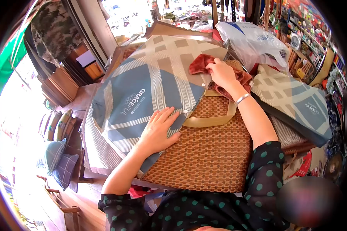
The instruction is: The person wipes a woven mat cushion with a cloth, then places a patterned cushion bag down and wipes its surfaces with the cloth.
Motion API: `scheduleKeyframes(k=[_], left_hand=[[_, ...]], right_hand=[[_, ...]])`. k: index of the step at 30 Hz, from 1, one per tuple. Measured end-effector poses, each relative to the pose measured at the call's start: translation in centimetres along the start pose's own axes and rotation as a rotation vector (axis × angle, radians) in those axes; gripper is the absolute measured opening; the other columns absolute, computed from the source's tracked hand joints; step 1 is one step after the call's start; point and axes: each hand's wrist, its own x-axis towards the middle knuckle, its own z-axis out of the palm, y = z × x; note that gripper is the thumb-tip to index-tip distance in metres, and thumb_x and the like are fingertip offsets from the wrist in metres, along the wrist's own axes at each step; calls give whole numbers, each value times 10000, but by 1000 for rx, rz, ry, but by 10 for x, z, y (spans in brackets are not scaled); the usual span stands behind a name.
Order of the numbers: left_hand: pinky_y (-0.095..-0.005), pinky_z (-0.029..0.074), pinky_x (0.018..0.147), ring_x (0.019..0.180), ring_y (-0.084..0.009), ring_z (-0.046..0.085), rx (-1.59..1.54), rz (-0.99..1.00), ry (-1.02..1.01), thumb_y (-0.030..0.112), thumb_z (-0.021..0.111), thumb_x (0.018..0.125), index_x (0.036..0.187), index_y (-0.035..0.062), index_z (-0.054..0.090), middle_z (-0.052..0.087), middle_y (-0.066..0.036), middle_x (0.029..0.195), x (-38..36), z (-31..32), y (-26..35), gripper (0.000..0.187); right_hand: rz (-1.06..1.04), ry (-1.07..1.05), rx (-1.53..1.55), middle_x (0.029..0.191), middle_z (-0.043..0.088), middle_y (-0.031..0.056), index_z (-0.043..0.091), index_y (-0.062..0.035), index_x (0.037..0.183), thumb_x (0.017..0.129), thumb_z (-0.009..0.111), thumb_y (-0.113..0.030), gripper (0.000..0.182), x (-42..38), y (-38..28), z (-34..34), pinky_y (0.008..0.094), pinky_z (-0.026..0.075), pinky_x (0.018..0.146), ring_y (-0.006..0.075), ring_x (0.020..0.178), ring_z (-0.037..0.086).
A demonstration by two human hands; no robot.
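Observation:
A large blue and beige bag (121,90) printed "GRACEFUL" lies flat over a woven brown mat (204,158). My left hand (158,131) rests with fingers spread on the bag's near right edge, touching its blue surface. At the bag's far right side, my right hand (221,75) is closed on a reddish-brown cloth (201,64), part of which trails to the right under my wrist. The bag's tan strap handle (212,121) loops out onto the mat between my hands. A silver bracelet (242,99) circles my right wrist.
A second, similar bag (297,102) lies to the right, behind it a white plastic bag (254,42). Cushions (53,156) sit at lower left beside a wooden chair (65,210). Shelves of small goods (312,46) line the right. A blurred round patch covers the lower right.

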Motion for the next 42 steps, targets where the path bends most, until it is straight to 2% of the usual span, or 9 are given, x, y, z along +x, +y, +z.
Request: scheduleKeyframes(k=[8,16,22,25,30,32,36,39,42], left_hand=[[-491,253,1209,1430,-356,369,26,1,-43,318,665,855,1448,64,489,429,-191,1516,0,0,-1,668],[-538,234,1207,1459,-354,346,-28,132,-167,286,653,875,1478,75,457,420,-188,1538,-16,-15,10,668],[-561,254,1191,1449,-352,365,-117,303,-345,286,665,861,1469,84,473,430,-177,1532,-30,-23,20,669],[-538,242,1210,1452,-328,359,-116,325,-369,313,648,878,1471,95,462,416,-157,1542,-27,-26,17,658],[-556,228,1213,1457,-328,362,-125,281,-365,207,662,807,1427,79,515,437,-162,1533,-9,-33,9,650],[-521,334,1164,1373,-337,452,-87,301,-225,174,654,776,1341,57,567,528,-178,1420,1,-22,13,584],[-473,456,991,1073,-338,557,82,139,-176,220,635,824,1202,57,600,559,-162,1052,22,2,46,413],[-496,361,1135,1344,-363,458,43,315,7,261,611,890,1411,97,512,483,-206,1411,13,22,46,555],[-529,258,1199,1456,-359,342,100,303,-135,314,571,933,1519,126,397,369,-222,1543,7,22,42,640]], right_hand=[[-579,-288,420,1049,635,76,745,-145,1003,821,630,-96,221,-44,-102,-23,400,546,854,286,1002,652],[-123,-18,84,1045,651,117,757,-165,997,834,603,-71,243,14,-11,-40,433,537,815,327,942,666],[-606,-251,491,1000,631,77,752,-171,969,826,622,-87,210,-50,-83,-43,423,539,809,293,944,657],[-581,-171,396,990,618,71,744,-178,964,829,622,-93,201,-48,-73,-22,417,540,801,282,951,653],[-68,-4,67,1056,644,105,744,-176,974,870,577,-116,206,2,1,-2,446,547,820,327,982,657],[-33,-27,-69,1053,643,112,744,-167,973,861,585,-109,202,7,-7,-3,445,543,831,325,980,652],[-544,-81,289,1041,631,96,738,-149,959,814,642,-99,180,-33,-78,-8,413,538,842,298,970,642],[-767,-192,496,1016,617,76,742,-158,966,803,667,-95,191,-47,-95,-16,408,541,834,276,982,641],[-420,-96,278,1057,629,84,749,-170,970,837,627,-95,196,-16,-62,-11,420,546,817,285,1001,642]])
